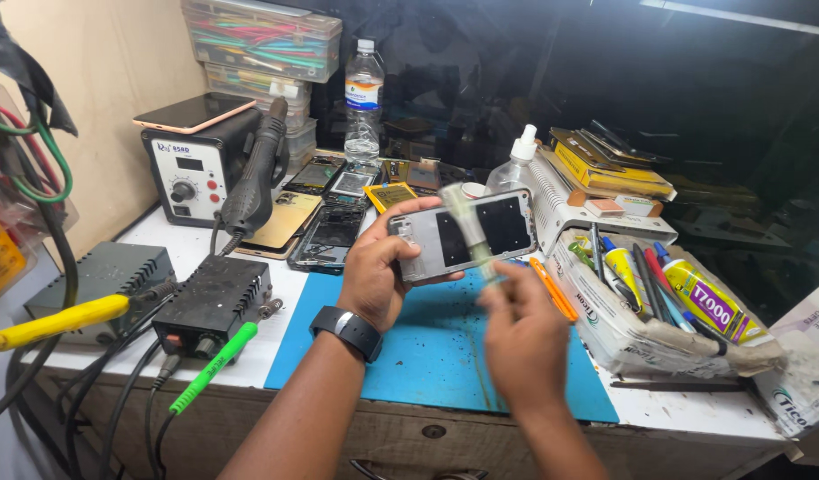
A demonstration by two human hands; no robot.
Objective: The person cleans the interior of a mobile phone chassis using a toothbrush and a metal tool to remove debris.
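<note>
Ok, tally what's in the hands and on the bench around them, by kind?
phone frame, in left hand: 1
pale blurred tool, in right hand: 1
blue mat: 1
Clear bottles, water bottle and nozzle bottle: 2
hot-air station: 1
Total: 6

On the bench are 2 hands, the left hand and the right hand, with 1 black wristwatch, 1 opened phone frame, 1 pale brush and 1 blue work mat. Behind them stand 1 clear water bottle, 1 white-capped squeeze bottle, 1 hot-air station with 1 phone lying on top, and 1 black power box. At the left lie 1 yellow-handled probe and 1 green-handled probe, while at the right sits 1 cardboard tray holding several glue tubes, too jumbled to count exactly.
</note>
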